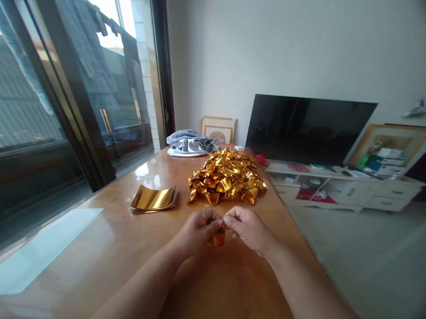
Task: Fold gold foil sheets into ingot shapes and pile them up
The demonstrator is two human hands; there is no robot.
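My left hand and my right hand meet over the wooden table, both pinching one small piece of gold foil paper between their fingertips. The piece is mostly hidden by my fingers. Just beyond my hands lies a pile of folded gold foil pieces. To its left sits a short stack of flat gold foil sheets, with curled edges.
A grey and white bundle of cloth and a framed picture sit at the table's far end. A glass sliding door runs along the left. Right of the table are a television and a low white cabinet.
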